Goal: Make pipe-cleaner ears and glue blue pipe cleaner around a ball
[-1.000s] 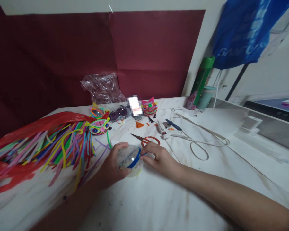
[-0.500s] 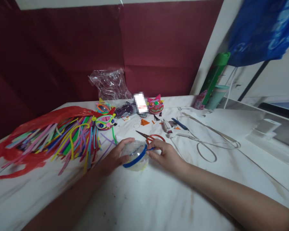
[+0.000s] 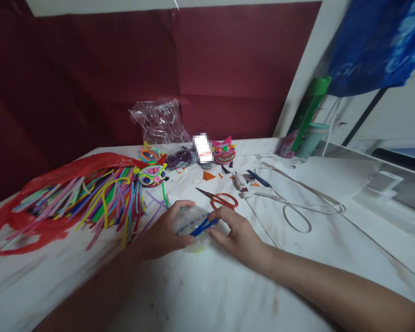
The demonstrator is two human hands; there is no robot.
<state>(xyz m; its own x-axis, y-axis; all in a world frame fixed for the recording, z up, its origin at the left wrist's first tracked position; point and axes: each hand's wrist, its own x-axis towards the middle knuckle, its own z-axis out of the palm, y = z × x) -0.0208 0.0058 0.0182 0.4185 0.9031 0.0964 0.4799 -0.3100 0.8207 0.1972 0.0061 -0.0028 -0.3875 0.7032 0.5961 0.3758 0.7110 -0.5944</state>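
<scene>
My left hand is closed around a clear, rounded plastic bowl-like piece, thumb toward the near side. Across it runs a blue pipe cleaner, its strands close together at the right. The fingers of my right hand pinch that pipe cleaner at the right side of the clear piece. Just beyond my hands lie scissors with orange handles, their blades pointing left. A patch of yellow-green shows under the clear piece.
Many coloured pipe cleaners spread over a red plastic bag at the left. Animal-face crafts stand behind. Right of the scissors are a glue gun and a looped cable. A green can stands far right.
The blue pipe cleaner, earlier a single band across the clear piece, now shows as two crossing strands. My left thumb has moved right onto it, and the clear piece has tilted.
</scene>
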